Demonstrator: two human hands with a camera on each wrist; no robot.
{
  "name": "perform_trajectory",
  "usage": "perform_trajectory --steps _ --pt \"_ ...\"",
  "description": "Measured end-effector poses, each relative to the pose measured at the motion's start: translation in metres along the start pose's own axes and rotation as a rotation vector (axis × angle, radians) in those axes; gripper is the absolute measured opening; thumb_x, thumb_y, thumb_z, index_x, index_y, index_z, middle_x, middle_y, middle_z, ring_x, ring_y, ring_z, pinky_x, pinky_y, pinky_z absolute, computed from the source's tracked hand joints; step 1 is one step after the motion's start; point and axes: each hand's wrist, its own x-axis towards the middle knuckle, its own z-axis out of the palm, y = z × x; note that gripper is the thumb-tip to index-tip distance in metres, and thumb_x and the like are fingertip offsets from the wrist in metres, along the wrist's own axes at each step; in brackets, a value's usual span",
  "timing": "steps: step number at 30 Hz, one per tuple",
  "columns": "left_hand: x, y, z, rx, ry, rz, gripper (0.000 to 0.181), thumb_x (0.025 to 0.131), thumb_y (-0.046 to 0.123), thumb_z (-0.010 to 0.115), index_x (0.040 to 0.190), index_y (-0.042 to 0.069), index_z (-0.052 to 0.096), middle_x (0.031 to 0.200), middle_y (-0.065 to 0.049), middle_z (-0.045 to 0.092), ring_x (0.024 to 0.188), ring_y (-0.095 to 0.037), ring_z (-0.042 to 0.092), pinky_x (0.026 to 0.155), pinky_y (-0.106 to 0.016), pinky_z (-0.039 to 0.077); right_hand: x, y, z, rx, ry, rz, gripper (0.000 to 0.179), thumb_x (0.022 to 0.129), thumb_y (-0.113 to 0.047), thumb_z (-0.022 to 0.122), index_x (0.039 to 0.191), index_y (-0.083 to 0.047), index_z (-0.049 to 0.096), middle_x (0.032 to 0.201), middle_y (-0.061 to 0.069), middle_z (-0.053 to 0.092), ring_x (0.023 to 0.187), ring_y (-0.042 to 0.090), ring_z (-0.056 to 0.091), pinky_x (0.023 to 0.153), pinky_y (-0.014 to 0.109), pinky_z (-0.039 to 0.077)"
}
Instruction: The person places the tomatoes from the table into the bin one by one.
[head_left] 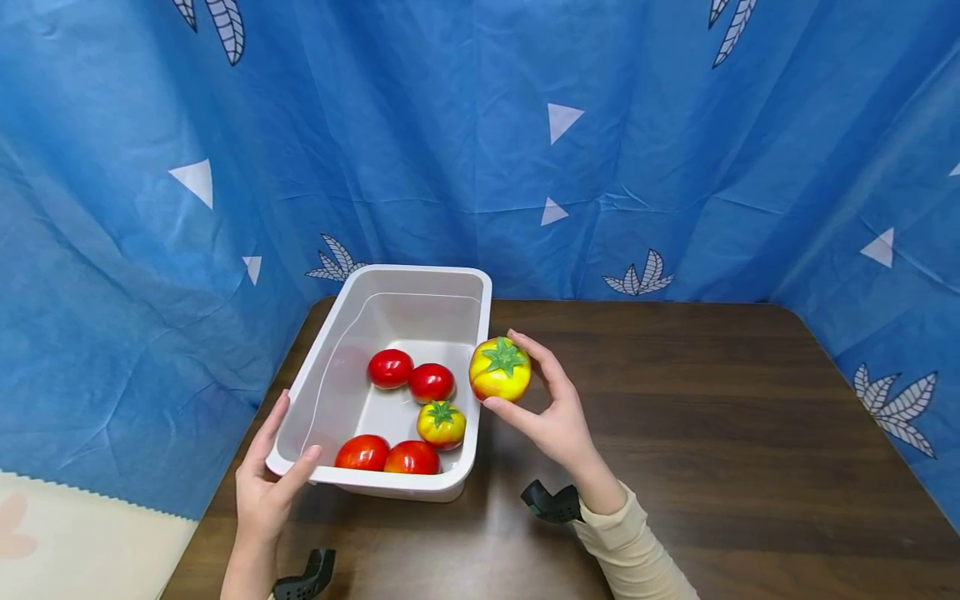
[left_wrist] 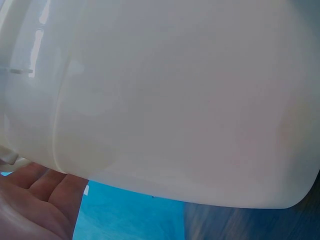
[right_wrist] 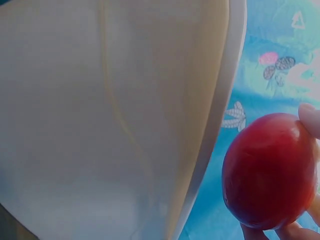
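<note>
A white plastic bin [head_left: 427,269] stands on the left part of the table, with several glossy toy tomatoes inside. Two red tomatoes [head_left: 390,369] lie mid-floor, a yellow-green one [head_left: 442,427] with a green leaf top is by the right wall, and two more red ones [head_left: 363,452] lie at the near end. My left hand [head_left: 264,492] grips the near-left corner, thumb over the rim, fingers outside. Just outside the right rim, my right hand [head_left: 558,421] holds a yellow tomato [head_left: 497,382] between thumb and fingers; its red underside [right_wrist: 270,172] faces the right wrist view.
The dark wooden table [head_left: 712,433] extends to the right of the bin. A blue curtain [head_left: 480,125] with leaf and triangle prints hangs behind and at both sides. Pale cloth [head_left: 82,533] shows at the lower left.
</note>
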Motion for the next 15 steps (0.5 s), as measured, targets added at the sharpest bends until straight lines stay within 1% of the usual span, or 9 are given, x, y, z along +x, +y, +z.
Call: perform_trajectory --steps 5,8,11,15 --pt "0.0 0.0 -0.001 0.015 0.008 -0.042 0.072 0.075 -0.025 0.054 0.141 -0.002 0.038 0.146 -0.01 0.039 0.119 -0.022 0.045 0.086 -0.022 0.047 -0.002 0.019 0.007 0.026 -0.018 -0.016 0.075 0.072 -0.001 0.076 0.138 -0.012 0.043 0.143 0.001 0.042 0.123 0.019 0.043 0.1 0.039 0.04" --pt "-0.001 0.0 -0.001 0.018 0.014 -0.061 0.072 0.075 -0.025 0.053 0.141 -0.002 0.038 0.146 -0.011 0.038 0.119 -0.022 0.045 0.086 -0.022 0.048 -0.004 0.024 0.012 0.041 -0.03 -0.033 0.077 0.073 -0.003 0.077 0.139 -0.016 0.042 0.144 -0.002 0.041 0.124 0.018 0.042 0.101 0.04 0.039" --pt "0.0 0.0 -0.001 0.017 0.011 -0.057 0.072 0.075 -0.024 0.053 0.141 -0.002 0.037 0.146 -0.012 0.038 0.119 -0.022 0.045 0.086 -0.022 0.048 -0.006 0.024 0.017 0.053 -0.046 -0.055 0.076 0.073 -0.005 0.078 0.139 -0.016 0.043 0.144 -0.002 0.041 0.127 0.018 0.041 0.102 0.041 0.037" --pt "0.0 0.0 -0.001 0.012 0.003 -0.044 0.071 0.076 -0.024 0.053 0.141 -0.002 0.037 0.145 -0.012 0.039 0.118 -0.022 0.045 0.085 -0.023 0.048 -0.009 0.023 0.023 0.07 -0.073 -0.079 0.07 0.075 -0.008 0.077 0.137 -0.017 0.046 0.143 -0.002 0.041 0.128 0.018 0.04 0.102 0.04 0.038"
